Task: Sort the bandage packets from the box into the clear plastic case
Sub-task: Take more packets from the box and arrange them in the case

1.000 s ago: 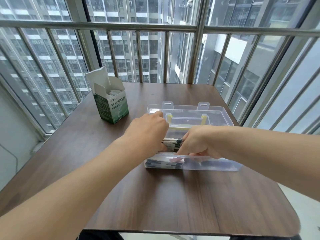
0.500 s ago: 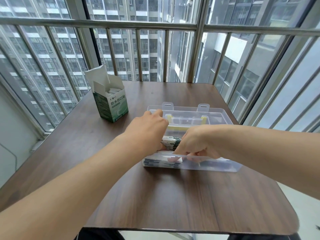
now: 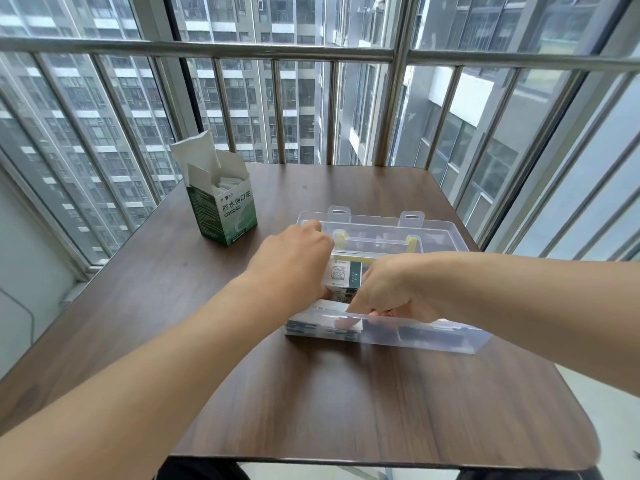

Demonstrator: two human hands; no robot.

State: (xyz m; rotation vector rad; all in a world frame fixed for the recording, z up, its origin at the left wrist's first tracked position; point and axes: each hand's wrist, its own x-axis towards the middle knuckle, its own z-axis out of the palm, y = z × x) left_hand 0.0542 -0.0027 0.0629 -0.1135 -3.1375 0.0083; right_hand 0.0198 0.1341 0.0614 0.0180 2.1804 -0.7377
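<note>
Holding packet stack (image 3: 341,277) between both grips | left hand (image 3: 294,263) clamped | right hand (image 3: 388,292) clamped | over case (image 3: 433,336)

Worktop by a barred window

A dark wood-grain worktop (image 3: 346,393) fills the lower frame; metal railing (image 3: 221,53) and apartment towers (image 3: 277,98) across the top.

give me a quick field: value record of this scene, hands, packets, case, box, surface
left hand: over the left part of the case, gripping the stack of bandage packets
right hand: fingers curled down into the case beside the stack
bandage packets: stack held upright between the hands, QR code facing up; more lie flat in the front left compartment
clear plastic case: open, lid laid back, yellow handle visible
box: green and white, flaps open, upright behind and left of the case, white packets inside
table: dark wood, by a railed window
</note>
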